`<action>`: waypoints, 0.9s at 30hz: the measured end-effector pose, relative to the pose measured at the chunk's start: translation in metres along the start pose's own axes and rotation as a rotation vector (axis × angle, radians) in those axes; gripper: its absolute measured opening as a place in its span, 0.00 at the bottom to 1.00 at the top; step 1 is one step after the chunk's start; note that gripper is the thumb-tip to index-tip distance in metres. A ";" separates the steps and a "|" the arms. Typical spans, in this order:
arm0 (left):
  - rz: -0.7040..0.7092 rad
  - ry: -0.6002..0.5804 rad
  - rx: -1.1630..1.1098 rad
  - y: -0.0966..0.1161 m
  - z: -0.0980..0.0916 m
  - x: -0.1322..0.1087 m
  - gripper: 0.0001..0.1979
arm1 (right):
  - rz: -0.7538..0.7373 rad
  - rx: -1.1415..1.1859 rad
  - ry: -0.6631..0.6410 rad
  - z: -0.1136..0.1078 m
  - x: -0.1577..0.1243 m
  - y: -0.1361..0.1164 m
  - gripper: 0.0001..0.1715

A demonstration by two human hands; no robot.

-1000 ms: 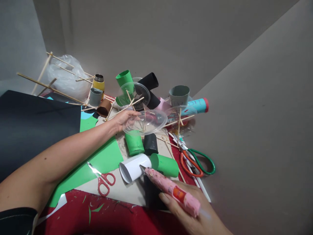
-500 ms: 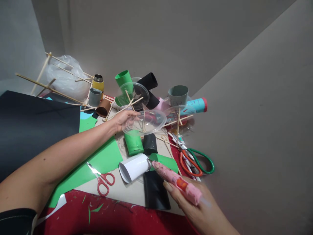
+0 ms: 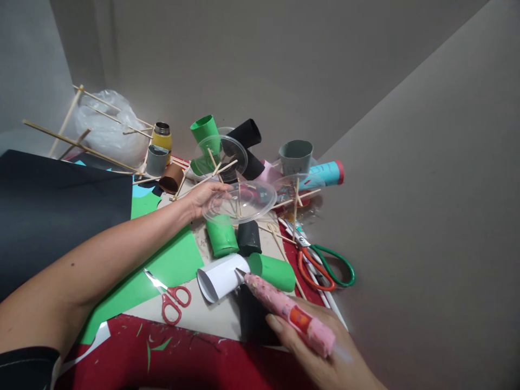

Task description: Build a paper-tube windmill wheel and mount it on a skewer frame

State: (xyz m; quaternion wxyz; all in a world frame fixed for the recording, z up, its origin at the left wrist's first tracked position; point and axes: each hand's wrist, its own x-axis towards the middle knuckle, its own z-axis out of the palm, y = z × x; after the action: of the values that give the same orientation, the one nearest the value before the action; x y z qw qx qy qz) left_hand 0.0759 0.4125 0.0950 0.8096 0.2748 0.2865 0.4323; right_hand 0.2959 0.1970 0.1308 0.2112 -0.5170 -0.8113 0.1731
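My left hand (image 3: 205, 196) reaches forward and grips the rim of a clear plastic lid (image 3: 239, 201) that has wooden sticks fixed to it. My right hand (image 3: 320, 357) holds a pink glue gun (image 3: 289, 314) at the lower right, its metal tip pointing at the white paper roll (image 3: 221, 277). A green paper roll (image 3: 273, 272) lies right behind the tip, and another green roll (image 3: 221, 237) and a black roll (image 3: 248, 238) sit under the lid. Black card (image 3: 254, 319) lies beneath the gun.
Red-handled scissors (image 3: 170, 300) lie on green paper (image 3: 170, 265). Orange and green scissors (image 3: 323, 268) rest at the right. A stick frame (image 3: 81, 143), a plastic bag (image 3: 108, 127), more rolls, a grey cup (image 3: 296, 157) and a large black sheet (image 3: 57, 206) crowd the back and left. Cardboard walls surround.
The glue gun swung right and up a little half a second ago, uncovering the black card, then came back with its tip at the white roll. My left hand kept hold of the lid.
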 end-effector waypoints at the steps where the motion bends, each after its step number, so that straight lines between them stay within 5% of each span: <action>1: 0.003 0.001 0.002 0.000 0.000 0.000 0.03 | 0.006 0.022 -0.021 -0.001 0.000 0.002 0.19; 27: -0.021 0.044 0.003 -0.001 0.002 -0.003 0.06 | 0.018 0.031 -0.031 0.003 -0.002 0.007 0.19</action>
State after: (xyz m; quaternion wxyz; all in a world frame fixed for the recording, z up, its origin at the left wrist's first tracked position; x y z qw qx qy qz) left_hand 0.0768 0.4095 0.0967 0.8072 0.2632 0.3080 0.4293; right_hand 0.3003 0.1982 0.1248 0.2051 -0.5182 -0.8069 0.1956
